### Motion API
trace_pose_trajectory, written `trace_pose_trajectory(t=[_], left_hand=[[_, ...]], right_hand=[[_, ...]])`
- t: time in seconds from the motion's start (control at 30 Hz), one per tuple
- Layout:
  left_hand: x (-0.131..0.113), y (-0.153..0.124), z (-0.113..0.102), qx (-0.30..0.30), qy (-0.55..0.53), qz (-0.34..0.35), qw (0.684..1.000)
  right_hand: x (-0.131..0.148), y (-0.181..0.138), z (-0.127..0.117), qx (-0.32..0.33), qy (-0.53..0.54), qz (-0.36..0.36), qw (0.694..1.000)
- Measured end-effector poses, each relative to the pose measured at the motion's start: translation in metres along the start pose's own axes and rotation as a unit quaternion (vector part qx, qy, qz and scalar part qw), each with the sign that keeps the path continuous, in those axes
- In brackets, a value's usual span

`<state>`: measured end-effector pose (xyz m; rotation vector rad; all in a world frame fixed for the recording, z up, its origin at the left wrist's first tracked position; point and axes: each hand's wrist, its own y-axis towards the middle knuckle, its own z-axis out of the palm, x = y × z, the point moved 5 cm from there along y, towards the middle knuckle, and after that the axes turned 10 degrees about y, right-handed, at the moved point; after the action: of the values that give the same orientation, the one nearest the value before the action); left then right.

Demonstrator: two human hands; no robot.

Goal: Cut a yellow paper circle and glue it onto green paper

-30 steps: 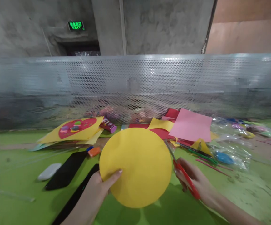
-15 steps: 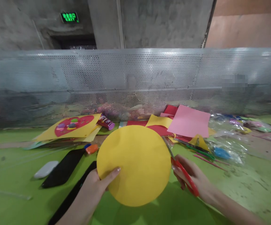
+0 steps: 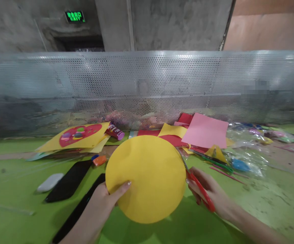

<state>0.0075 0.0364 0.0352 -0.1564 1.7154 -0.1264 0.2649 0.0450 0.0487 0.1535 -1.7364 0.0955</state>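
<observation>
A round yellow paper disc (image 3: 147,179) is held up above the green table. My left hand (image 3: 111,196) pinches its lower left edge, with the thumb on the front and the other fingers hidden behind. In my right hand (image 3: 210,193) is a pair of red-handled scissors (image 3: 200,188), its fingers wrapped around the handles. The metal blades point up and to the left, close against the right edge of the disc. Whether the blades touch the paper I cannot tell.
Left lie a black phone (image 3: 69,181), a white case (image 3: 50,183), an orange lump (image 3: 99,160) and a yellow sheet with a red heart (image 3: 86,134). Behind are a purple tube (image 3: 115,131) and pink paper (image 3: 205,130). Green-handled scissors (image 3: 220,165) lie right. A perforated metal screen (image 3: 147,78) stands behind.
Almost nothing differs. The disc, both hands and the scissors keep the same places; the whole view has shifted very slightly.
</observation>
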Motion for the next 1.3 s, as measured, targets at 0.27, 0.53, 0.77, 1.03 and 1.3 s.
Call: trace_pose_trajectory(t=[0.27,0.53,0.77,1.03,1.3], left_hand=[[-0.002,-0.002,-0.001,0.001,0.007,0.003,1.000],[-0.002,-0.002,-0.001,-0.010,0.003,0.001,1.000],[0.002,0.002,-0.004,-0.017,0.023,0.007,1.000],[0.004,0.005,-0.005,-0.046,0.014,0.022,0.999],[0.003,0.003,-0.004,-0.055,0.013,0.018,0.998]], right_hand=[[-0.003,0.001,-0.001,0.024,-0.014,0.012,1.000],[-0.002,0.001,0.000,0.023,-0.033,-0.003,0.999],[-0.006,0.002,-0.003,0.032,-0.064,-0.013,0.997],[-0.015,0.003,-0.009,0.034,-0.064,-0.022,0.997],[-0.007,0.002,-0.007,0.036,-0.096,-0.035,0.994]])
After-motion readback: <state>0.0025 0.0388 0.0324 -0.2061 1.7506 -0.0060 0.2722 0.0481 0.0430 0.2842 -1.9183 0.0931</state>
